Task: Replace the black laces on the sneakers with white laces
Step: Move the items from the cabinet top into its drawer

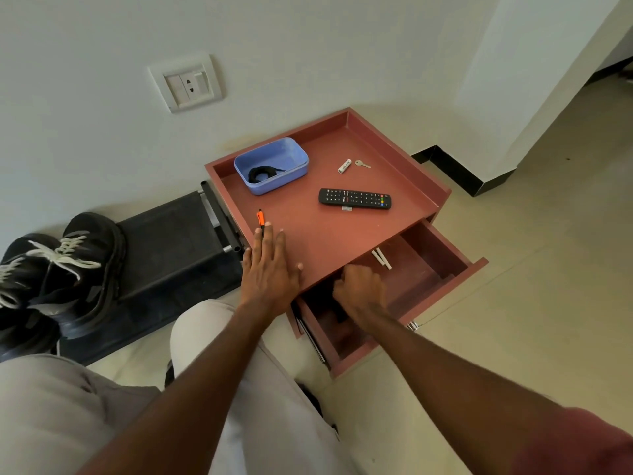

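Two black sneakers (65,269) with white laces stand at the left on a black folded stand. A coiled black lace (262,173) lies in a blue tub (272,164) on the reddish-brown bedside table (329,228). My left hand (270,265) lies flat and open on the table's front left corner. My right hand (359,291) reaches down into the open drawer (411,286), fingers curled; what they touch is hidden. White sticks (382,258) lie in the drawer just beyond that hand.
On the tabletop are a black remote (354,198), an orange pen (261,219), a small white tube (344,165) and a key (362,163). The black stand (171,255) adjoins the table's left side. A wall socket (186,84) is behind. My knees are below.
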A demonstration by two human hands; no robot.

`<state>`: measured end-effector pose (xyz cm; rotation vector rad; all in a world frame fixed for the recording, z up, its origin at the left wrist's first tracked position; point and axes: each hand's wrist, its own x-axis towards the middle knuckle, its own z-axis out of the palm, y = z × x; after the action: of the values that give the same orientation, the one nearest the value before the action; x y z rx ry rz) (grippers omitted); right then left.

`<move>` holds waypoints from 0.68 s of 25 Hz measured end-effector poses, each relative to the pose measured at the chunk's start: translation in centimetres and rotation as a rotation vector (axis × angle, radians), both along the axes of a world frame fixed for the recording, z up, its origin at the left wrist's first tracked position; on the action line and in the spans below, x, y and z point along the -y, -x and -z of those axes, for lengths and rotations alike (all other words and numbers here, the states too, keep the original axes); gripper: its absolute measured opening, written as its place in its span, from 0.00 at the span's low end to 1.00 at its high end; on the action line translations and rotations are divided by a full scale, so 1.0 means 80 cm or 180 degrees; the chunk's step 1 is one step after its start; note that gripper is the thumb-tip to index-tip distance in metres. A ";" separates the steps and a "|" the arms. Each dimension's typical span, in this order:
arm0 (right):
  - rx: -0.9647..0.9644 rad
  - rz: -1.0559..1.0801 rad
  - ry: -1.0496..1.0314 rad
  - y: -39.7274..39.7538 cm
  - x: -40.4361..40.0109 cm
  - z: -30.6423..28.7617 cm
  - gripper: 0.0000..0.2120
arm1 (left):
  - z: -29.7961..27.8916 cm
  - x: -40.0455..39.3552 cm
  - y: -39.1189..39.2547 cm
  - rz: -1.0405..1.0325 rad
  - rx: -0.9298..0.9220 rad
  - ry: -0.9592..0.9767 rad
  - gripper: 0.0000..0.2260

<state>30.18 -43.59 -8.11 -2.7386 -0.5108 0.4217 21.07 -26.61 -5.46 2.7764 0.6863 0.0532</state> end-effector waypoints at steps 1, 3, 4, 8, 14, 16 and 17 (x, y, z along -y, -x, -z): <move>0.0271 0.0044 -0.0298 0.000 0.002 -0.010 0.05 | 0.000 -0.001 0.002 -0.0092 0.0129 0.0088 0.35; 0.0689 -0.0152 -0.0856 -0.009 -0.008 -0.027 0.04 | 0.001 -0.004 0.001 -0.0387 0.0272 0.0242 0.34; 0.0798 -0.0337 -0.1076 -0.017 -0.020 -0.033 0.03 | 0.002 -0.004 0.000 -0.0515 0.0269 0.0310 0.34; 0.0499 -0.1277 -0.1300 -0.057 -0.105 -0.041 0.21 | 0.005 0.001 -0.003 -0.0732 0.0450 0.0538 0.32; 0.0569 -0.2445 -0.0520 -0.094 -0.197 -0.042 0.32 | 0.016 -0.006 -0.001 -0.0645 0.0696 0.0811 0.31; 0.0844 -0.2619 -0.0531 -0.100 -0.200 -0.045 0.19 | 0.018 -0.008 -0.001 -0.0625 0.0743 0.0767 0.30; 0.0952 -0.2589 -0.0543 -0.101 -0.197 -0.044 0.15 | 0.018 -0.009 -0.002 -0.0626 0.0731 0.0762 0.30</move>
<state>38.27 -27.86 -4.63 -2.3240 -1.6599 0.1254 21.20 -25.90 -6.92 2.4200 0.8412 0.3040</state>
